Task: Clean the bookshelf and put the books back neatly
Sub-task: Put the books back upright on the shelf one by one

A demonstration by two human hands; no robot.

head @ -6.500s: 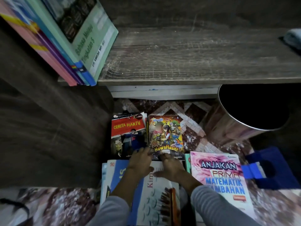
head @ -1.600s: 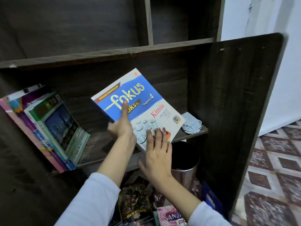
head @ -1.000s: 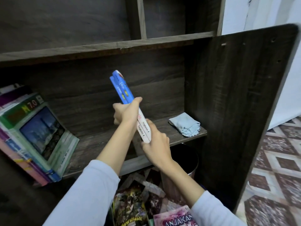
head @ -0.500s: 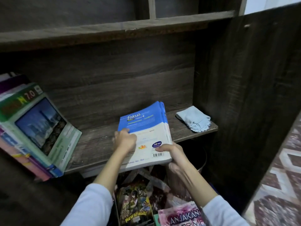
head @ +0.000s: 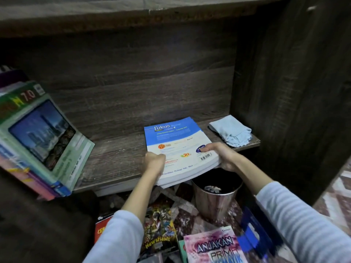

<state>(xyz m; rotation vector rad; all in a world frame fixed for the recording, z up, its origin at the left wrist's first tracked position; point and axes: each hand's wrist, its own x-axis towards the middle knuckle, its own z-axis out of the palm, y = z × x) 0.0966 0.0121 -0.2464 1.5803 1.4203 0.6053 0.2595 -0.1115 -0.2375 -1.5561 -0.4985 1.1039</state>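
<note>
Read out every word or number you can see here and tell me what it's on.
"fokus", "4", "30": blue-and-white book.
"7.0": green book, left.
"Newsflash!": comic on floor.
"ANJAKAN": pink book on floor.
Rest of the blue-and-white book's print: too small or blurred.

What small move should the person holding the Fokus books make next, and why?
Probably slide the Fokus books further back onto the shelf: the left hand and right hand both grip their near end, which overhangs the shelf's front edge above the metal bin.
</note>
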